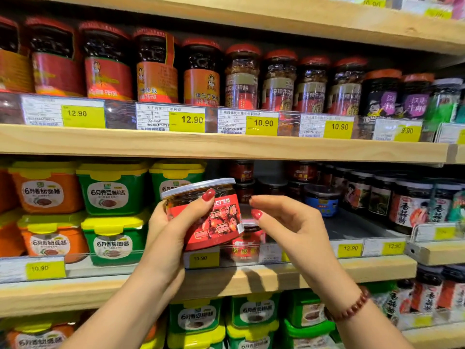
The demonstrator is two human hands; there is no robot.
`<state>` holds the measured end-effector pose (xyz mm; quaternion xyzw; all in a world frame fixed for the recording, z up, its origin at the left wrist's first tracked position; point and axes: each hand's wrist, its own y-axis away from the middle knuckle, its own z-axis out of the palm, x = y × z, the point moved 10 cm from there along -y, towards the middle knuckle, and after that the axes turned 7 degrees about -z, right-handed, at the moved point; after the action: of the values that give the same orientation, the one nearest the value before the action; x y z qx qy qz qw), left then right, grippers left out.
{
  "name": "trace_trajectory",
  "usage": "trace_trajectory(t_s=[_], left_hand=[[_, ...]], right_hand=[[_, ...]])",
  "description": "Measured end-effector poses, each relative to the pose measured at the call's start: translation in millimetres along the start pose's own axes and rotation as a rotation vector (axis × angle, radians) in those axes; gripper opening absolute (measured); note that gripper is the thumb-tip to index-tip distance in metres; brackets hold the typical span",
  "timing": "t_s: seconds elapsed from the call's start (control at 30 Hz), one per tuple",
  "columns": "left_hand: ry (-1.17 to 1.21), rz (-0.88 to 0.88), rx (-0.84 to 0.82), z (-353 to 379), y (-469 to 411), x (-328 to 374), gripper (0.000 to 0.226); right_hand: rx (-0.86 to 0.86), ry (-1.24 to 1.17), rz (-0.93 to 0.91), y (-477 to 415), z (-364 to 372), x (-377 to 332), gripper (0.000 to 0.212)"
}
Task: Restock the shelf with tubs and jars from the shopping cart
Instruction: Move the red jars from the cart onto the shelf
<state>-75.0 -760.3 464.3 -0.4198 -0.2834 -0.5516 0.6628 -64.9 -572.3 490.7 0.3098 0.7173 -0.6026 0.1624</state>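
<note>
My left hand (173, 222) grips a short clear tub (214, 217) with a red label and a grey-rimmed lid, tilted, in front of the middle shelf (364, 268). My right hand (284, 222) hovers just right of the tub with fingers apart, its thumb and fingertips close to the tub's side; I cannot tell whether they touch it. Behind the tub a similar red-labelled tub (247, 241) stands on the shelf, partly hidden. The shopping cart is out of view.
Green and orange lidded tubs (113, 192) are stacked at the left of the middle shelf. A blue tub (323, 200) and dark jars (407, 205) stand to the right, with bare shelf (352, 227) between. Red-lidded jars (201, 71) line the upper shelf.
</note>
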Motion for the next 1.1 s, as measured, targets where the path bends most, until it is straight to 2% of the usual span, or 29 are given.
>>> trace_trajectory(t_s=[0.07,0.23,0.37,0.47,0.6,0.73,0.87,0.93,1.0,1.1], left_hand=[[-0.017,0.013,-0.026,13,-3,-1,0.067],[-0.074,0.043,-0.032,33,-12,-4,0.068],[-0.072,0.016,-0.095,47,-11,-16,0.048],[-0.005,0.043,-0.160,54,-13,-17,0.039],[-0.003,0.087,-0.210,59,-13,-13,0.045],[-0.083,0.140,-0.214,51,-23,-13,0.054],[-0.111,0.112,-0.171,37,-39,-23,0.058],[-0.145,0.116,-0.149,29,-45,-30,0.051],[-0.268,0.164,-0.140,26,-46,-31,0.046],[-0.443,0.255,-0.125,22,-44,-28,0.050]], right_hand=[[-0.037,-0.098,-0.021,5,7,-12,0.026],[-0.046,-0.157,0.029,3,6,-7,0.048],[-0.015,-0.110,0.075,-8,1,10,0.051],[-0.045,-0.051,0.097,-24,2,21,0.043],[-0.038,-0.022,0.158,-40,5,39,0.053],[-0.078,-0.144,0.238,-46,15,56,0.062],[-0.087,-0.219,0.273,-50,20,70,0.052],[-0.107,-0.246,0.294,-49,22,75,0.043],[-0.129,-0.262,0.302,-48,23,80,0.038],[-0.166,-0.273,0.306,-48,24,82,0.040]])
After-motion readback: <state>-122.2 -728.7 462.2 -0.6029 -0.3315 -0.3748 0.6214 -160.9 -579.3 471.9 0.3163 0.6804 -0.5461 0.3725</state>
